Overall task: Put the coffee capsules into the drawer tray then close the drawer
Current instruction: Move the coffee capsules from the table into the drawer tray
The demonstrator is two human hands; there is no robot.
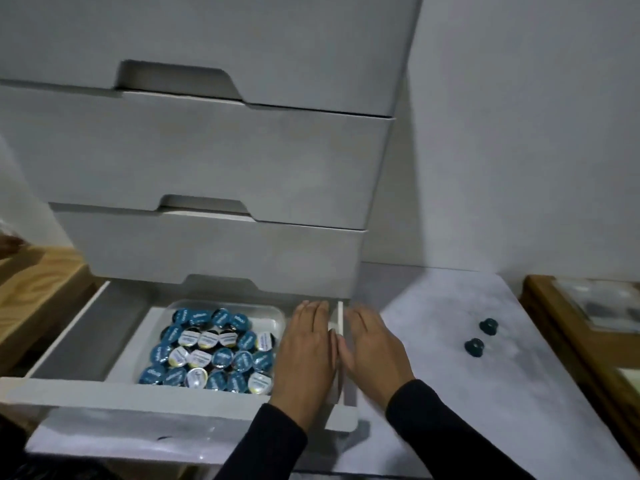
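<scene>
The bottom drawer [69, 393] of a white chest is pulled out. Inside it a clear tray [277, 315] holds several blue and white coffee capsules [211, 351], lids up. Two dark teal capsules [488, 326] [474, 347] lie on the grey floor covering to the right of the drawer. My left hand [306, 355] hovers flat over the drawer's right part, beside the tray, fingers extended, holding nothing. My right hand [372, 351] is flat just outside the drawer's right wall [340, 320], also holding nothing.
Three shut drawers [207, 161] of the chest rise above the pulled-out one. A wooden box [31, 285] stands at the left. A wooden-framed object [585, 327] lies at the right edge. A white wall [519, 133] is behind.
</scene>
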